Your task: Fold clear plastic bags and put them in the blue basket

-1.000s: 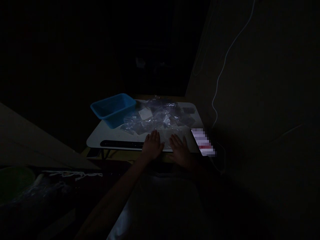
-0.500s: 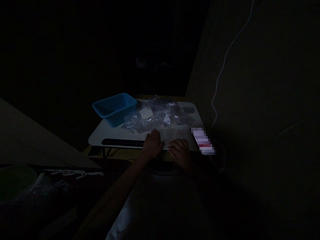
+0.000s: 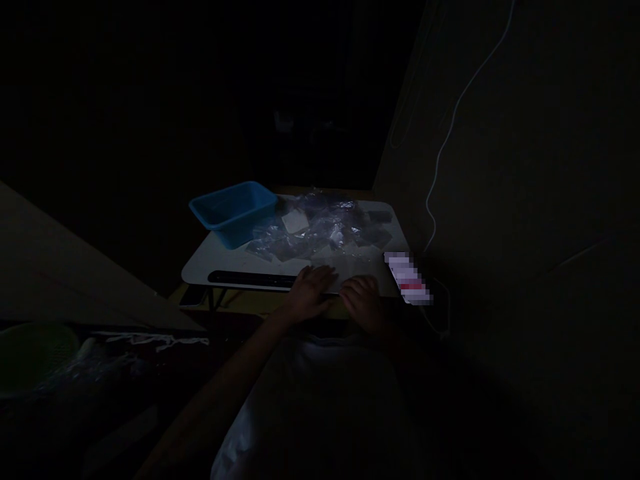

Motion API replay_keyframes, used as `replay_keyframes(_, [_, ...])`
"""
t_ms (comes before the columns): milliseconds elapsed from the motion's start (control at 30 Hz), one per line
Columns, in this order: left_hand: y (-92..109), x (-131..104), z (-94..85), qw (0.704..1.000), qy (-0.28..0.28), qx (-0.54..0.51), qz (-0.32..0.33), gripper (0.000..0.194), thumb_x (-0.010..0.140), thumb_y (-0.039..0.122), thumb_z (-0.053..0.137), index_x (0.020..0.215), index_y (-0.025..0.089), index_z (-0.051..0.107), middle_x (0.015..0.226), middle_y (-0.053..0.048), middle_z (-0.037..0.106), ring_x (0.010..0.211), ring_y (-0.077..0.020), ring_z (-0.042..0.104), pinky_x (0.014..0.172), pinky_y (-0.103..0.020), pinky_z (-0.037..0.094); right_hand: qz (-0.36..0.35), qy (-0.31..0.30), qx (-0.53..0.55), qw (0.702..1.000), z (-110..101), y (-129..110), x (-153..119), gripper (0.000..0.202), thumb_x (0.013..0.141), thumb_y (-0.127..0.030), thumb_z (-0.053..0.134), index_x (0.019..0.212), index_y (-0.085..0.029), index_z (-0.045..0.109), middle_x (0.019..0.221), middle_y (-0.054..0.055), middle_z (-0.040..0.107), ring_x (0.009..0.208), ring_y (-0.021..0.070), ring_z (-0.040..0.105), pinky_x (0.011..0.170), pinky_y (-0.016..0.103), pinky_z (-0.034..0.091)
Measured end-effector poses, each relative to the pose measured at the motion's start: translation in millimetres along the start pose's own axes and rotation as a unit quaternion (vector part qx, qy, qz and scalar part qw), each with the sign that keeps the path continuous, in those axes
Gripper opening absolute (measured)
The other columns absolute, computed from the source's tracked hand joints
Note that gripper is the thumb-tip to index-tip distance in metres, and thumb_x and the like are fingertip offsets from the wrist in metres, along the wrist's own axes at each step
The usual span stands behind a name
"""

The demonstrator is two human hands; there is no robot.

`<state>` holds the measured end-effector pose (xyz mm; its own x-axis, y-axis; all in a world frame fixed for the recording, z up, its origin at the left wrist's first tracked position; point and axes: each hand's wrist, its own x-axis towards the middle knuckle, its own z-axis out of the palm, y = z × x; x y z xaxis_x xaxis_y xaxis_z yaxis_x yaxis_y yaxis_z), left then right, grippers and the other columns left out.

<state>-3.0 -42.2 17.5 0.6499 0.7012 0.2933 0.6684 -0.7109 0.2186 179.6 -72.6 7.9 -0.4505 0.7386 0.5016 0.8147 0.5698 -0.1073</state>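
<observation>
Clock positions read from the tabletop's centre, twelve being the edge farthest from the person.

- Green basket (image 3: 37,357), one, partly cut off by the frame; eight o'clock, well apart from the table.
- Crumpled clear plastic (image 3: 95,370), one heap, dim; eight o'clock, beside the basket.
- White strands (image 3: 155,339), one tangle; between seven and eight o'clock, off the table.
- Blue plastic basin (image 3: 243,230), one, rectangular, upright; ten o'clock.
- Folding table (image 3: 197,270), one, white top, rounded corners, dark legs.
- Black slot (image 3: 250,279), one, long and narrow, set along the near edge; seven o'clock.
- White square pad (image 3: 295,221), one, lying among the bags; just short of twelve o'clock.
- Left hand (image 3: 309,293), one; six o'clock, over the near edge, fingers extended together and angled toward two o'clock, palm down, apparently grasping nothing.
- Clear plastic bags (image 3: 325,233), several, overlapping, too tangled and dark for an exact count; spread from the centre toward twelve and two o'clock, beyond both hands.
- Right hand (image 3: 361,301), one; five o'clock, at the near edge, fingers bent; whether it pinches any film cannot be told.
- Smartphone (image 3: 407,277), one, screen lit and pixelated; four o'clock, at the table's edge.
- White cable (image 3: 440,153), one, hanging in a wavy line; two o'clock, against the wall (image 3: 540,167).
</observation>
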Motion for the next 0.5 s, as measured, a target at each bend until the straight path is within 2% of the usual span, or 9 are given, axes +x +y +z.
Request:
replay_keyframes(167, [-0.6, -2.4, -5.6, 1.000, 0.022, 0.002, 0.002, 0.030, 0.084, 0.022, 0.040, 0.106, 0.022, 0.059, 0.119, -0.004, 0.057, 0.117, -0.0171, 0.045, 0.104, -0.041, 0.021, 0.018, 0.003, 0.051, 0.999, -10.5, -0.9, -0.5, 0.022, 0.084, -0.018, 0.041, 0.081, -0.018, 0.063, 0.089, 0.005, 0.065, 0.086, 0.0172, 0.055, 0.082, 0.033, 0.038])
replay_keyframes(267, [-0.1, 3.4, -15.2, 1.000, 0.027, 0.002, 0.011, 0.025, 0.083, 0.022, 0.042, 0.096, 0.021, 0.063, 0.102, -0.004, 0.066, 0.102, -0.0165, 0.056, 0.102, -0.039, 0.025, 0.047, -0.002, 0.034, 0.998, -20.9, -2.6, 4.2, 0.022, 0.081, -0.026, 0.047, 0.095, -0.018, 0.062, 0.098, 0.008, 0.064, 0.092, 0.0205, 0.055, 0.083, 0.035, 0.040])
replay_keyframes(333, [2.8, 7.9, -23.6, 1.000, 0.019, 0.003, 0.016, 0.024, 0.081, 0.022, 0.044, 0.093, 0.021, 0.065, 0.095, -0.004, 0.067, 0.093, -0.0163, 0.059, 0.100, -0.039, 0.028, 0.061, -0.030, 0.011, 0.998, -29.7, -3.8, 11.4, 0.028, 0.079, -0.029, 0.050, 0.102, -0.018, 0.061, 0.100, 0.009, 0.064, 0.093, 0.0217, 0.055, 0.083, 0.035, 0.040])
replay_keyframes(433, [7.1, 12.8, -35.3, 1.000, 0.022, -0.005, 0.008, 0.023, 0.079, 0.024, 0.046, 0.091, 0.022, 0.066, 0.091, -0.002, 0.069, 0.087, -0.0161, 0.061, 0.098, -0.038, 0.030, 0.059, -0.114, 0.004, 0.992, -44.3, -4.7, 26.1, 0.026, 0.081, -0.018, 0.043, 0.094, -0.019, 0.065, 0.089, 0.006, 0.067, 0.082, 0.0175, 0.059, 0.073, 0.028, 0.042])
replay_keyframes(500, [6.5, 13.9, -41.3, 0.999, 0.032, -0.024, -0.016, 0.022, 0.077, 0.025, 0.050, 0.092, 0.022, 0.066, 0.091, -0.002, 0.069, 0.086, -0.0166, 0.062, 0.097, -0.038, 0.031, 0.060, -0.140, 0.013, 0.988, -53.9, -4.3, 35.9, 0.028, 0.081, -0.017, 0.041, 0.096, -0.020, 0.065, 0.089, 0.005, 0.068, 0.080, 0.0159, 0.060, 0.070, 0.025, 0.041])
